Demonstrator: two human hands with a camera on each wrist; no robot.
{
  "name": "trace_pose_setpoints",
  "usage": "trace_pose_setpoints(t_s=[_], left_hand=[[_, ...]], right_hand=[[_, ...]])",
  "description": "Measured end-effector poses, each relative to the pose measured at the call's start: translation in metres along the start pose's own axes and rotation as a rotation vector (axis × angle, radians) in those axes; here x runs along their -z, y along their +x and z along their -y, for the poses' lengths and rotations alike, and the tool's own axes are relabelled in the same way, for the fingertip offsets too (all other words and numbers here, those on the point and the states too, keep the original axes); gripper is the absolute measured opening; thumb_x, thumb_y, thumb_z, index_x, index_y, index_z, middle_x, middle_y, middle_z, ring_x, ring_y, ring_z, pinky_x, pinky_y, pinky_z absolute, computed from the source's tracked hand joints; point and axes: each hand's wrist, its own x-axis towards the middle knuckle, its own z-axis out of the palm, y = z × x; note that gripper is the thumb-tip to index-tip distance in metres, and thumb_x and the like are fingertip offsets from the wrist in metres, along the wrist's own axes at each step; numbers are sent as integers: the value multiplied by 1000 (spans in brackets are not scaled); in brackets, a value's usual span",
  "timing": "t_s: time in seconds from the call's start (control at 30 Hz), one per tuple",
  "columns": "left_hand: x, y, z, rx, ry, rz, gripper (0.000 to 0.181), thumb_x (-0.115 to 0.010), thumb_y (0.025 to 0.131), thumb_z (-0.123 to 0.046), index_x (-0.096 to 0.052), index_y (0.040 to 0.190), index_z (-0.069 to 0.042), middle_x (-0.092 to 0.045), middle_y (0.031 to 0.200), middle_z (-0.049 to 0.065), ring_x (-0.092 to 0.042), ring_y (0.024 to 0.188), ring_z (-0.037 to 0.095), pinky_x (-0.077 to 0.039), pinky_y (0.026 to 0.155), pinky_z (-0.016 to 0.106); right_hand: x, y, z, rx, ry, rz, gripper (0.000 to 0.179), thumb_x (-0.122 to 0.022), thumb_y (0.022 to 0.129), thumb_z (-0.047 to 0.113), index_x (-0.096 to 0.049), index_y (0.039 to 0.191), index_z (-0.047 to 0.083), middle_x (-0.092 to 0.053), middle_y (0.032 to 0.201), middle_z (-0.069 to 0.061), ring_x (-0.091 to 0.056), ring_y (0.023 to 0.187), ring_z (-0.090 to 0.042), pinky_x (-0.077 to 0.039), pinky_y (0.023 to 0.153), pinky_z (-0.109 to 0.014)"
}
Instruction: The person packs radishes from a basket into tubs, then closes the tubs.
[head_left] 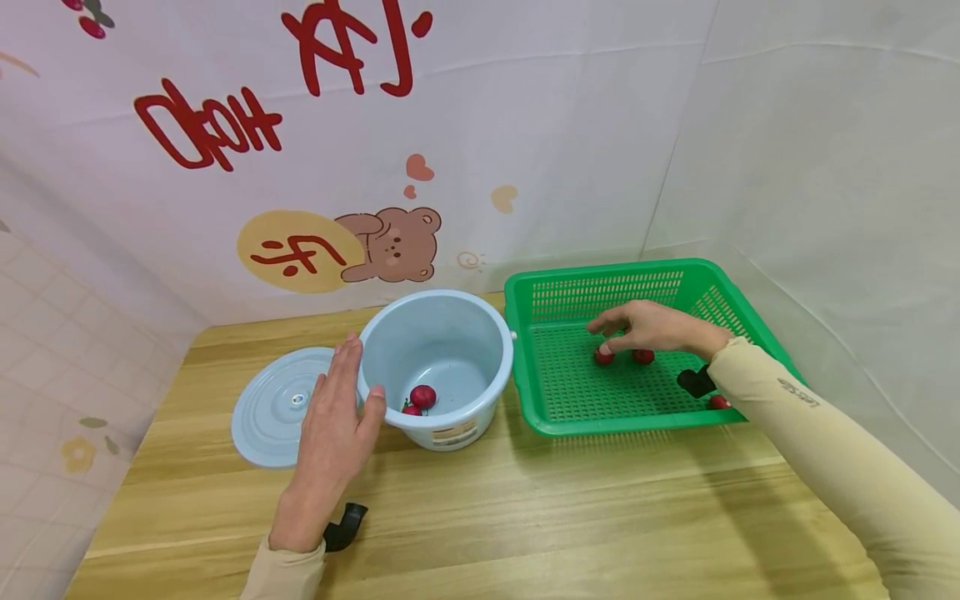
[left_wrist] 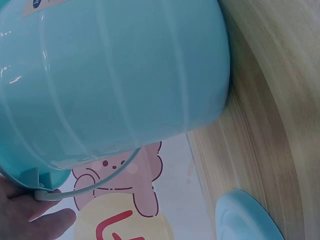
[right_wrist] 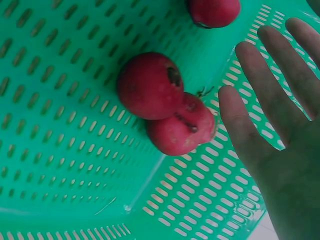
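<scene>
My left hand (head_left: 339, 417) rests at the left rim of a light blue bucket (head_left: 483, 408), fingers straight. Its fingertips are beside the handle joint (left_wrist: 45, 194) in the left wrist view. Down in the bucket lie red radishes (head_left: 423, 396). My right hand (head_left: 648, 327) reaches over a green basket (head_left: 551, 423), fingers extended and holding nothing. Under its thumb is one radish (head_left: 603, 357), with another radish (head_left: 643, 357) just to the right. The right wrist view shows spread fingers (right_wrist: 270, 95) beside two touching radishes (right_wrist: 150, 86); a third radish (right_wrist: 216, 11) lies apart.
A round light blue lid (head_left: 281, 408) lies flat on the wooden table (head_left: 480, 517), left of the bucket. Another radish (head_left: 720, 402) sits near the basket's front right, partly behind my sleeve. A printed wall cloth (head_left: 585, 150) hangs behind the bucket and basket.
</scene>
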Motion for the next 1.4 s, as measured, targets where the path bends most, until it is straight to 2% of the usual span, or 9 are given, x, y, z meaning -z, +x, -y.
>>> trace_pose_setpoints(t_s=[0.4, 0.8, 1.2, 1.4], left_hand=[[0, -1, 0, 6, 1, 1, 64, -49, 103, -28, -35, 160, -2, -33, 167, 11, -27, 154, 36, -24, 119, 68], [1, -1, -1, 20, 5, 18, 64, -49, 104, -29, -34, 160, -1, -31, 168, 12, -26, 155, 36, -23, 120, 67], [1, 0, -2, 21, 8, 16, 64, -48, 103, -29, -35, 160, -1, -33, 167, 12, -27, 155, 36, -24, 119, 68], [1, 0, -1, 22, 7, 19, 65, -49, 103, -28, -34, 160, -1, -32, 167, 12, -26, 155, 36, -23, 120, 67]], right_hand=[[-7, 9, -6, 17, 0, 60, 47, -72, 98, 19, -62, 141, 3, -65, 139, -16, -63, 124, -35, -49, 104, -57], [-11, 13, -9, 24, -39, 100, 41, -71, 97, 13, -65, 137, 2, -63, 138, -20, -65, 121, -37, -56, 96, -49], [-12, 13, -8, 29, -80, 90, 35, -70, 96, 4, -68, 131, 0, -69, 129, -18, -68, 114, -34, -58, 90, -46], [-8, 11, -7, 17, -113, 52, 33, -71, 96, 7, -71, 129, 5, -73, 120, -10, -69, 110, -28, -58, 89, -46]])
